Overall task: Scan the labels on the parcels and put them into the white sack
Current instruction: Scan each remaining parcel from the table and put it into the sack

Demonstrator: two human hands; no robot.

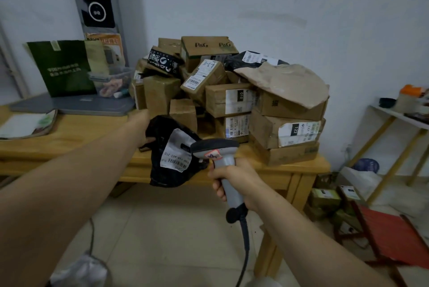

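My left hand (141, 127) grips a black plastic mailer parcel (167, 170) by its upper left edge and holds it in front of the table's near edge. Its white shipping label (176, 152) faces me, tilted. My right hand (234, 182) is closed around the handle of a grey barcode scanner (218, 149), whose head sits just right of the label, almost touching it. A cable hangs from the scanner's handle toward the floor. A pile of cardboard parcels (232, 91) covers the right half of the wooden table (69, 138). The white sack cannot be identified with certainty.
A green paper bag (62, 68), a clear plastic tub (111, 82) and a grey flat case (76, 105) stand on the table's left. More small boxes (325, 198) and a red folding stool (390, 235) lie on the floor at right, beside a white shelf (399, 117). Crumpled pale material (81, 270) lies at bottom left.
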